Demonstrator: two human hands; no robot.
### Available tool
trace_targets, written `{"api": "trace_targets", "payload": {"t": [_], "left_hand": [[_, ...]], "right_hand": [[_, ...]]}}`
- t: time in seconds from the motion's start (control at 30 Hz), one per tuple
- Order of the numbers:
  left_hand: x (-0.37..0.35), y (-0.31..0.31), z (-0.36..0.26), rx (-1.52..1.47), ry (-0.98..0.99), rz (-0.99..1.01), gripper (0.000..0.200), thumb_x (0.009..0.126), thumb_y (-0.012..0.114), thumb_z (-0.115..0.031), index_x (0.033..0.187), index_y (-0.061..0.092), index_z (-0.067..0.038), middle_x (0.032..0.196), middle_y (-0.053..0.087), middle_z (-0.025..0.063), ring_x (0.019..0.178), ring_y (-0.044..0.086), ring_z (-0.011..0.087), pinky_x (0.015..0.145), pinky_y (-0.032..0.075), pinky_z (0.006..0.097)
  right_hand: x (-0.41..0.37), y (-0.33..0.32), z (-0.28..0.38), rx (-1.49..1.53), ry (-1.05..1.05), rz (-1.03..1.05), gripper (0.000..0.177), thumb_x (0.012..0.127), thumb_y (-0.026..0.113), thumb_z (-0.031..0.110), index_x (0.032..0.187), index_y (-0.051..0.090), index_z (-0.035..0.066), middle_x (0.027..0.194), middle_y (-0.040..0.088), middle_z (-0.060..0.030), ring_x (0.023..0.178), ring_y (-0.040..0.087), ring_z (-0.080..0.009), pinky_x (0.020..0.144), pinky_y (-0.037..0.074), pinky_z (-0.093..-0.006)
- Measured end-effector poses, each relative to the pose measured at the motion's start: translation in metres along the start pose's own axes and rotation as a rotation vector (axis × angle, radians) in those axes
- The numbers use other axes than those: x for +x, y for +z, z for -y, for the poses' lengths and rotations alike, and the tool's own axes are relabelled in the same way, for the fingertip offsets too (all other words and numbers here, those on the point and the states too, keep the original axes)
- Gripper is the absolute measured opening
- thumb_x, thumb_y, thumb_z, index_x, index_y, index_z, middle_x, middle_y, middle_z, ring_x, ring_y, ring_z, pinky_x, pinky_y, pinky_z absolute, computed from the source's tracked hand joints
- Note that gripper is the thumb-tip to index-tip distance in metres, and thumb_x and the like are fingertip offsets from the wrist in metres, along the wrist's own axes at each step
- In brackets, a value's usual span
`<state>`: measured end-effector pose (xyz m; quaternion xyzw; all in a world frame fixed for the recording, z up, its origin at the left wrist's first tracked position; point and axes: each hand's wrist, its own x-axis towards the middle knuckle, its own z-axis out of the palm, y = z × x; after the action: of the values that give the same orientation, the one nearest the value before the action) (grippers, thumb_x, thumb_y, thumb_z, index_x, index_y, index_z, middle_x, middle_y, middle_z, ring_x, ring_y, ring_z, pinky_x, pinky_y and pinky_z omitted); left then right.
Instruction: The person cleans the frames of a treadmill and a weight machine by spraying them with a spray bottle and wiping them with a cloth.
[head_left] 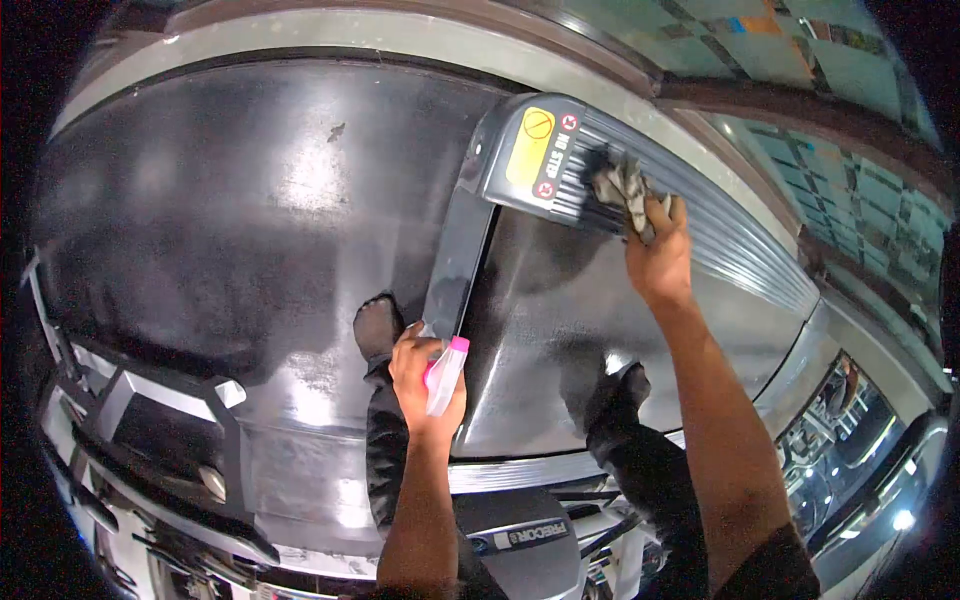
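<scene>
My left hand (425,385) is closed around a spray bottle (447,378) with a white head and a pink tip; most of its body is hidden by my fingers and palm. It is held above the dark side strip between two black deck surfaces. My right hand (662,250) grips a crumpled grey-white cloth (622,188). That cloth lies against the ribbed grey end cover (730,235) of the machine, just right of a yellow "NO STEP" label (530,145).
A wide black treadmill belt (230,200) spreads to the left, with a second dark deck (560,320) beside it. My feet in dark socks (378,325) stand on these surfaces. A "PRECOR" hood (520,540) and handrails (170,490) lie below. Windows (840,160) border the upper right.
</scene>
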<state>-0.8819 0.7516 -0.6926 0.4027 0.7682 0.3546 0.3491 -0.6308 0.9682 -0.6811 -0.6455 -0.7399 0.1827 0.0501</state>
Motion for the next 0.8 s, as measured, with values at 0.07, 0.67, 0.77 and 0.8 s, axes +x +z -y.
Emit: {"api": "trace_targets", "payload": {"t": [0.07, 0.67, 0.77, 0.8], "left_hand": [[0.000, 0.001, 0.001, 0.020, 0.002, -0.001, 0.029, 0.069, 0.073, 0.003, 0.095, 0.061, -0.006, 0.099, 0.062, 0.0127, 0.113, 0.061, 0.0369, 0.096, 0.044, 0.0468], [0.000, 0.002, 0.000, 0.036, -0.018, -0.035, 0.025, 0.073, 0.073, 0.000, 0.093, 0.060, -0.007, 0.098, 0.062, 0.0112, 0.113, 0.060, 0.0363, 0.094, 0.044, 0.0459], [-0.004, 0.004, 0.002, 0.054, -0.017, -0.014, 0.026, 0.072, 0.073, 0.001, 0.093, 0.060, -0.007, 0.098, 0.062, 0.0115, 0.113, 0.060, 0.0364, 0.094, 0.044, 0.0458], [-0.004, 0.005, 0.002, 0.047, -0.007, -0.010, 0.026, 0.072, 0.073, 0.002, 0.093, 0.060, -0.007, 0.099, 0.063, 0.0118, 0.113, 0.060, 0.0366, 0.094, 0.044, 0.0459]], "right_hand": [[0.018, 0.004, 0.041, 0.006, -0.109, 0.009, 0.052, 0.076, 0.072, 0.000, 0.126, 0.065, 0.014, 0.118, 0.052, -0.0196, 0.099, 0.057, -0.0411, 0.086, 0.052, -0.0454], [0.001, -0.020, 0.003, -0.080, 0.035, 0.090, 0.040, 0.082, 0.071, 0.001, 0.121, 0.065, 0.002, 0.112, 0.055, -0.0225, 0.108, 0.056, -0.0422, 0.095, 0.048, -0.0457], [0.022, 0.000, 0.036, 0.000, -0.118, 0.051, 0.048, 0.080, 0.072, 0.001, 0.127, 0.063, 0.006, 0.118, 0.054, -0.0229, 0.106, 0.056, -0.0424, 0.096, 0.047, -0.0465], [0.026, 0.009, 0.049, -0.023, -0.189, 0.014, 0.056, 0.078, 0.073, 0.002, 0.132, 0.062, 0.012, 0.120, 0.053, -0.0225, 0.106, 0.056, -0.0419, 0.095, 0.047, -0.0463]]}}
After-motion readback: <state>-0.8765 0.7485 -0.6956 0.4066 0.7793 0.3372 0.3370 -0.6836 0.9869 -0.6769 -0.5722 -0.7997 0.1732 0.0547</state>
